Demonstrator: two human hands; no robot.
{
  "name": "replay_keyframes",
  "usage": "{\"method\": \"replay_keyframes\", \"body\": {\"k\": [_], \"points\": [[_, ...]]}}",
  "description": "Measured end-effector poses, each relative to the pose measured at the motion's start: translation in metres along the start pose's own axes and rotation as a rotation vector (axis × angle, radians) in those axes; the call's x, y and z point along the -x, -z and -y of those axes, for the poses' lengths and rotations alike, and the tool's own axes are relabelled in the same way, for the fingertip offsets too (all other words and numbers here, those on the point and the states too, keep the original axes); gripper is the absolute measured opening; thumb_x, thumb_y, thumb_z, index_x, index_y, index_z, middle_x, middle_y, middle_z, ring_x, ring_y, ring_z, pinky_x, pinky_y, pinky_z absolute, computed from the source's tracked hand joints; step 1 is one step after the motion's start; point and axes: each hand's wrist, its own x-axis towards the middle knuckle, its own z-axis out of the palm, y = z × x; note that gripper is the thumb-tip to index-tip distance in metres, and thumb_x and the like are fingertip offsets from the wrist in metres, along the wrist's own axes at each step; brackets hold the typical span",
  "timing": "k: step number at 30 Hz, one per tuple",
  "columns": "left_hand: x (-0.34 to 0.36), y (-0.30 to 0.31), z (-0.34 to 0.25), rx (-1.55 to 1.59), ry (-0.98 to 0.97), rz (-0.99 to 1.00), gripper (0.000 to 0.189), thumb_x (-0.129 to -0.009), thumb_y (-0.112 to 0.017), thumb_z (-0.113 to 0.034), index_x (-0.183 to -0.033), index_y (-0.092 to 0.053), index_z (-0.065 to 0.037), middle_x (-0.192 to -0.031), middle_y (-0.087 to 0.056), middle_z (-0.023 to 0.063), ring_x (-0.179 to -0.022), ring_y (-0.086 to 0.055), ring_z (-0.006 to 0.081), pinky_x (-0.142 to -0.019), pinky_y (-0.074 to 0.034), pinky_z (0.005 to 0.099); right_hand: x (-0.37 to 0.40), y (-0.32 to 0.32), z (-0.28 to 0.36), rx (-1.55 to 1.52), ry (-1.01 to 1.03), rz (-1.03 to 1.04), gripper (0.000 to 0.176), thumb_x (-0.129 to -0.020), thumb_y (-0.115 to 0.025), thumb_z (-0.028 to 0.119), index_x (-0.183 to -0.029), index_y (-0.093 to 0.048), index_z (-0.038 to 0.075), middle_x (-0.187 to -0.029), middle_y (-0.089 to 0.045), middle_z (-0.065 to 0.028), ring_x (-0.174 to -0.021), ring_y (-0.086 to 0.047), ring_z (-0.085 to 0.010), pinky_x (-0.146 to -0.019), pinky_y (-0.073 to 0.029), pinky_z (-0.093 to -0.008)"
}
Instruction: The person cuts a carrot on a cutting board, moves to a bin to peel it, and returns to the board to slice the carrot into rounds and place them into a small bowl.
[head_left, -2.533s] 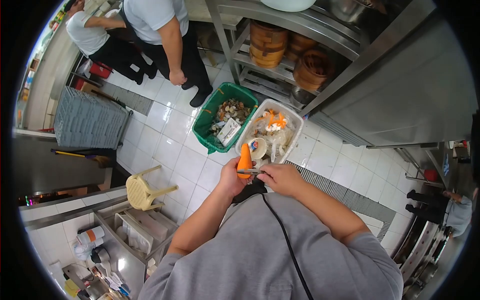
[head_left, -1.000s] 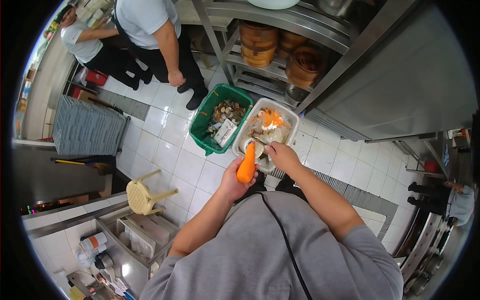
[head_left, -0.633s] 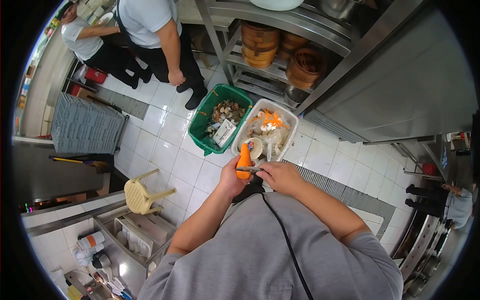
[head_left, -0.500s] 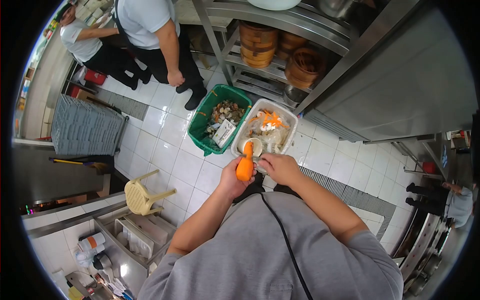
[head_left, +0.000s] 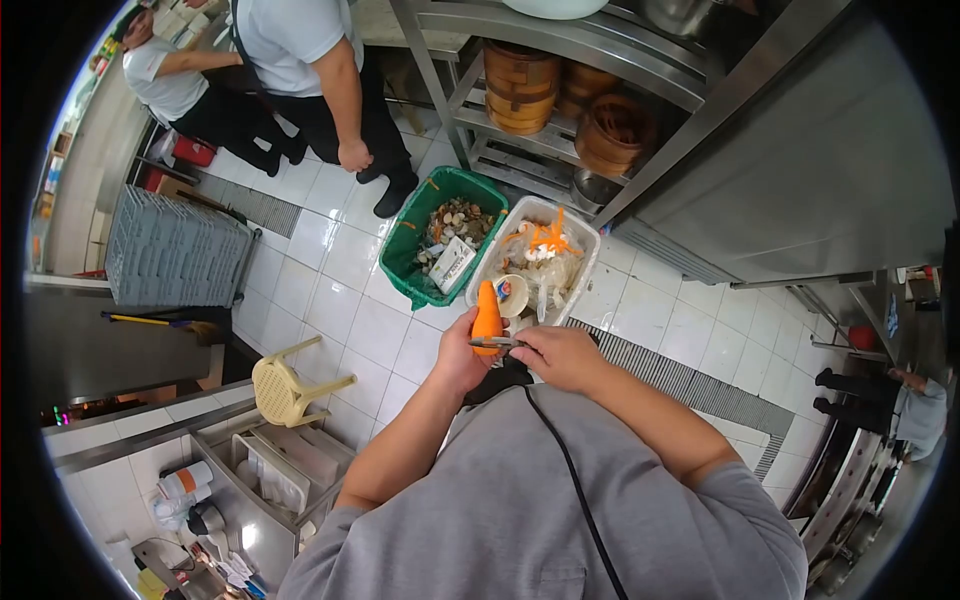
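Observation:
My left hand [head_left: 461, 352] is wrapped round the thick end of an orange carrot [head_left: 487, 312], whose narrow tip points away from me. In my right hand [head_left: 562, 355] is a peeler [head_left: 494, 342], its blade lying across the carrot near the thick end. Both hands are above the near edge of a white bin [head_left: 590, 243]. Inside that bin lie orange carrot peelings [head_left: 549, 236], clear plastic and a round tub [head_left: 513, 294]. Left of it stands a bin with a green liner [head_left: 398, 250], holding shells and a white carton [head_left: 452, 264].
A cream plastic stool [head_left: 285, 388] stands to the left, near stacked grey crates [head_left: 175, 245]. Ahead is a metal rack with bamboo steamers [head_left: 520, 85]. Two people in white shirts [head_left: 290, 45] stand at the upper left; another person [head_left: 915, 410] is at the far right.
The peeler has moved down the carrot towards its thick end, closer to me. My left hand still holds the carrot, and the peelings in the white bin look slightly shifted.

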Motion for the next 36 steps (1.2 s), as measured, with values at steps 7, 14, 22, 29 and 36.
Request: {"method": "replay_keyframes", "body": {"k": [7, 14, 22, 29, 36], "points": [[-0.007, 0.012, 0.007, 0.023, 0.084, 0.176, 0.044, -0.113, -0.042, -0.042, -0.134, -0.059, -0.008, -0.109, -0.072, 0.0114, -0.092, -0.068, 0.0245, -0.077, -0.054, 0.0405, -0.016, -0.011, -0.032, 0.001, -0.120, -0.099, 0.033, -0.106, -0.062, 0.040, -0.112, -0.071, 0.009, -0.099, -0.076, -0.0165, -0.092, -0.074, -0.0400, -0.080, -0.058, -0.0523], [0.015, 0.003, 0.008, 0.009, 0.123, 0.234, 0.043, -0.113, -0.043, -0.042, -0.128, -0.062, -0.007, -0.107, -0.072, 0.0103, -0.090, -0.068, 0.0233, -0.076, -0.055, 0.0384, -0.043, -0.023, -0.081, -0.046, -0.505, -0.176, 0.035, -0.109, -0.057, 0.040, -0.113, -0.071, 0.008, -0.096, -0.075, -0.0231, -0.095, -0.073, -0.0442, -0.082, -0.057, -0.0545], [-0.009, 0.011, 0.000, 0.055, -0.001, 0.033, 0.043, -0.113, -0.045, -0.044, -0.131, -0.062, -0.009, -0.110, -0.073, 0.0100, -0.097, -0.070, 0.0243, -0.083, -0.057, 0.0400, -0.002, -0.003, -0.007, -0.042, -0.005, -0.015, 0.032, -0.104, -0.065, 0.042, -0.112, -0.070, 0.011, -0.099, -0.076, -0.0122, -0.093, -0.074, -0.0358, -0.079, -0.059, -0.0478], [-0.012, 0.012, 0.004, 0.048, 0.036, 0.075, 0.042, -0.113, -0.042, -0.041, -0.131, -0.061, -0.008, -0.109, -0.072, 0.0107, -0.096, -0.069, 0.0241, -0.083, -0.056, 0.0384, -0.009, -0.003, -0.010, 0.023, -0.044, -0.062, 0.032, -0.105, -0.063, 0.040, -0.111, -0.070, 0.009, -0.098, -0.076, -0.0139, -0.092, -0.074, -0.0372, -0.079, -0.058, -0.0494], [0.010, 0.005, 0.012, 0.107, 0.118, 0.265, 0.045, -0.113, -0.043, -0.042, -0.131, -0.061, -0.005, -0.107, -0.072, 0.0120, -0.090, -0.069, 0.0249, -0.075, -0.055, 0.0386, -0.044, -0.042, -0.088, 0.063, -0.539, -0.214, 0.035, -0.108, -0.057, 0.039, -0.112, -0.071, 0.008, -0.093, -0.076, -0.0208, -0.091, -0.073, -0.0445, -0.080, -0.057, -0.0556]]}}
